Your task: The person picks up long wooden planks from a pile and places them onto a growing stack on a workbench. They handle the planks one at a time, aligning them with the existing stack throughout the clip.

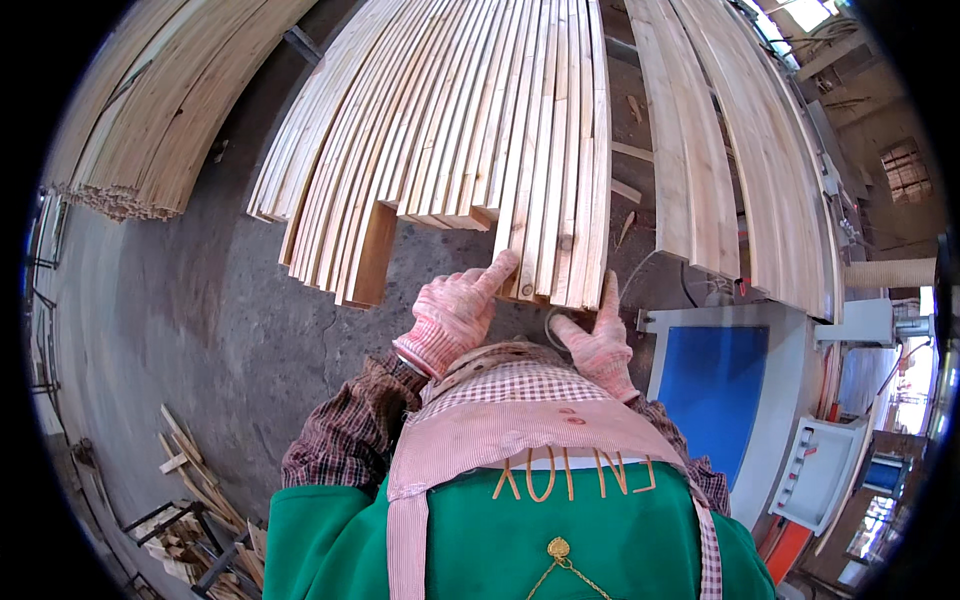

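Note:
A stack of long pale wooden slats [470, 130] runs away from me, its cut ends just in front of my chest. My left hand [455, 310], in a pink knitted glove, rests with a pointing finger against the ends of the slats near the stack's right side. My right hand [598, 335], also gloved, touches the lower right corner of the same stack with a finger raised along its edge. Neither hand is closed around a slat. A green apron with pink straps [520, 500] fills the lower part of the view.
Wider boards [720, 150] lie to the right. Another slat pile [150, 110] sits at the far left. A machine with a blue panel [715, 390] stands at the right. Offcuts [190, 480] lie on the concrete floor [200, 320] at lower left.

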{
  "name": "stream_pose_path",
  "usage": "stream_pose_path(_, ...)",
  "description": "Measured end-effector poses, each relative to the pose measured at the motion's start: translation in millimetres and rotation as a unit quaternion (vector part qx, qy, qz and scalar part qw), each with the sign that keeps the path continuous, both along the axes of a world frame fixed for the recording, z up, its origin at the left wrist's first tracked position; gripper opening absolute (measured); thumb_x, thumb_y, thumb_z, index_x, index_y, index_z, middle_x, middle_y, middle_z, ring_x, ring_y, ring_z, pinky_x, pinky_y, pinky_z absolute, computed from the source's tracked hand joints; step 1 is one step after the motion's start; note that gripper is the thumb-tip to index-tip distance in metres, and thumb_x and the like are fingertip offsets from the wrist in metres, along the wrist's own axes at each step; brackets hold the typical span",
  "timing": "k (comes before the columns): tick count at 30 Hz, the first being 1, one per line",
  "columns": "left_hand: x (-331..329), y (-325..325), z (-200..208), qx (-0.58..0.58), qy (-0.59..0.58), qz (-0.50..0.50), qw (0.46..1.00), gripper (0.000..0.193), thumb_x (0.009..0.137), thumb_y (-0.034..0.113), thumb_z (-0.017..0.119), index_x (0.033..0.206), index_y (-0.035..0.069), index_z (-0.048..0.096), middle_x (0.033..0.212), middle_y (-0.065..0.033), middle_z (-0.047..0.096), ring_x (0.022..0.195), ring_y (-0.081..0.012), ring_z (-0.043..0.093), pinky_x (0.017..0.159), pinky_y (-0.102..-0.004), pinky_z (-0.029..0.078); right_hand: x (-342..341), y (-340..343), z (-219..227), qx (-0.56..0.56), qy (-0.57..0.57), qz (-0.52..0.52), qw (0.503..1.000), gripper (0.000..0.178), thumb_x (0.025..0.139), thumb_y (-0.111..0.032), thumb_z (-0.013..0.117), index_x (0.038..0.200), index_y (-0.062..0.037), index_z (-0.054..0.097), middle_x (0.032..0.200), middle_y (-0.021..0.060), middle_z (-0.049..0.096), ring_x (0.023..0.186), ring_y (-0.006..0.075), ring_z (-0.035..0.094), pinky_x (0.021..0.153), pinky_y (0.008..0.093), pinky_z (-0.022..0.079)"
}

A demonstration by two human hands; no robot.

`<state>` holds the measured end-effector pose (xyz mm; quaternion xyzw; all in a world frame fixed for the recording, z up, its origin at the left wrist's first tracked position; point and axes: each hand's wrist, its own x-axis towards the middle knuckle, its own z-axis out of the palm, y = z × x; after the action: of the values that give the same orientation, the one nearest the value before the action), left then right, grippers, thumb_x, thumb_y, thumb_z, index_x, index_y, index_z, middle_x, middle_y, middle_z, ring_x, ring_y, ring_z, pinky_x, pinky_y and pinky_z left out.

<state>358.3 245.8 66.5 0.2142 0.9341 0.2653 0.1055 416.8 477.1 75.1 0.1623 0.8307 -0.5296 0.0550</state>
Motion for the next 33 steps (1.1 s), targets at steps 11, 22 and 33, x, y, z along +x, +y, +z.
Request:
stream_pose_path(11, 1, 13, 11, -0.043, 0.253, 0.017, 0.966, 0.054, 0.086, 0.018, 0.068, 0.138, 0.030, 0.062, 0.153, -0.0169, 0.048, 0.143, -0.0398, 0.043, 0.118, -0.0589, 0.031, -4, 0, 13, 0.033, -0.036, 0.009, 0.999, 0.114, 0.082, -0.014, 0.084, 0.164, -0.0001, 0.006, 0.142, 0.0241, 0.058, 0.125, 0.0326, 0.063, 0.107, 0.0403, 0.050)
stream_pose_path(22, -2, 24, 48, -0.101, 0.117, -0.106, 0.982, 0.085, 0.071, 0.030, 0.083, 0.150, 0.031, 0.049, 0.160, -0.0191, 0.034, 0.148, -0.0440, 0.033, 0.120, -0.0634, 0.025, 0, 9, -9, 0.033, -0.011, 0.009, 0.999, 0.116, 0.081, -0.028, 0.082, 0.165, -0.0024, 0.007, 0.128, 0.0247, 0.067, 0.112, 0.0340, 0.070, 0.096, 0.0381, 0.055)
stream_pose_path(33, 0, 41, 63, -0.025, 0.144, -0.151, 0.978, 0.094, 0.066, 0.044, 0.085, 0.150, 0.024, 0.049, 0.151, -0.0211, 0.042, 0.143, -0.0445, 0.037, 0.116, -0.0650, 0.030, 7, 27, -4, -0.029, 0.056, 0.054, 0.997, 0.107, 0.085, -0.037, 0.077, 0.160, 0.0089, 0.016, 0.128, 0.0273, 0.065, 0.113, 0.0343, 0.069, 0.097, 0.0399, 0.053)
